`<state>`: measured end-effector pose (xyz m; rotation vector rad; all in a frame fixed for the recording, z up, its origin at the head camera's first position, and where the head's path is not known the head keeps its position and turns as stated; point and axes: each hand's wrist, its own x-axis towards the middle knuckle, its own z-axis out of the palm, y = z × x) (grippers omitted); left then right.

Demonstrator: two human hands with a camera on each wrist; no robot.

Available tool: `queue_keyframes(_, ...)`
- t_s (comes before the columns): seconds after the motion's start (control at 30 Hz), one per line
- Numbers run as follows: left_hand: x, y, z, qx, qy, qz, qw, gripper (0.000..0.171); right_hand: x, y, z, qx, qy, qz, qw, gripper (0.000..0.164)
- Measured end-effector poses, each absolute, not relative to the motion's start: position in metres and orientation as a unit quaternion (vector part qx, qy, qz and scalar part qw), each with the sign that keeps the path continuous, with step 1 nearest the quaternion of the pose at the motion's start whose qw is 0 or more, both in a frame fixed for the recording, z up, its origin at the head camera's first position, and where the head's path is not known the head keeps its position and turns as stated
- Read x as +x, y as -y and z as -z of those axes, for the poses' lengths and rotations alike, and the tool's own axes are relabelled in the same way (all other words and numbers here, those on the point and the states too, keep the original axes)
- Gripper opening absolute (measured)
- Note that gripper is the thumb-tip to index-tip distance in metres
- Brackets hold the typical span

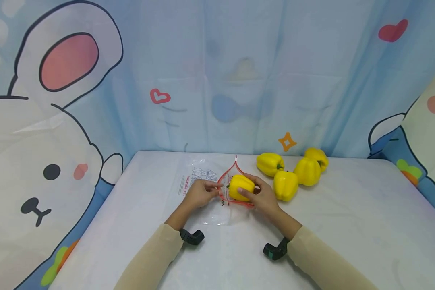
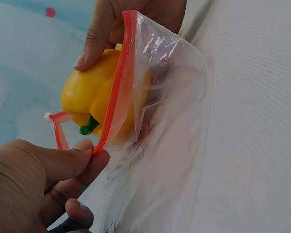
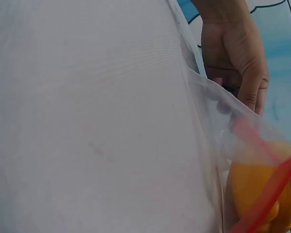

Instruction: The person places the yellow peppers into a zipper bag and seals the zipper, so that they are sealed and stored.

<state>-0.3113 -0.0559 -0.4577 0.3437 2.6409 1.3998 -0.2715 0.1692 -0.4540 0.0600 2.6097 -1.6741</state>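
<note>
A yellow bell pepper (image 1: 241,187) with a green stem sits in the mouth of a clear zip bag (image 2: 169,121) edged in red. My right hand (image 1: 264,197) grips the pepper, thumb on its near face and fingers behind. With thumb and fingertips, my left hand (image 1: 200,194) pinches the bag's red edge on the left side. In the left wrist view the stem points toward that left hand, and part of the pepper shows through the plastic. The right wrist view shows the pepper (image 3: 254,189) behind the red strip, the right hand itself being out of sight there.
Several more yellow bell peppers stand right of the bag: one at the back (image 1: 270,164), one nearer (image 1: 285,185), others (image 1: 307,171) beside them. The white table (image 1: 348,225) ends at a blue printed curtain (image 1: 304,60). Printed bag plastic (image 1: 183,181) spreads leftward under the left hand.
</note>
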Motion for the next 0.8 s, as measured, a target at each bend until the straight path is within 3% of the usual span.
queue_keyframes(0.4, -0.3103, 0.0544, 0.4550, 0.092, -0.852, -0.510, 0.071, 0.022, -0.2706, -0.1718, 0.4555, 0.000, -0.813, 0.580, 0.047, 0.068)
queue_keyframes(0.8, -0.3094, 0.0534, 0.4531, 0.090, -0.839, -0.532, 0.074, 0.023, -0.2695, -0.1713, 0.4587, -0.002, -0.826, 0.563, 0.020, 0.069)
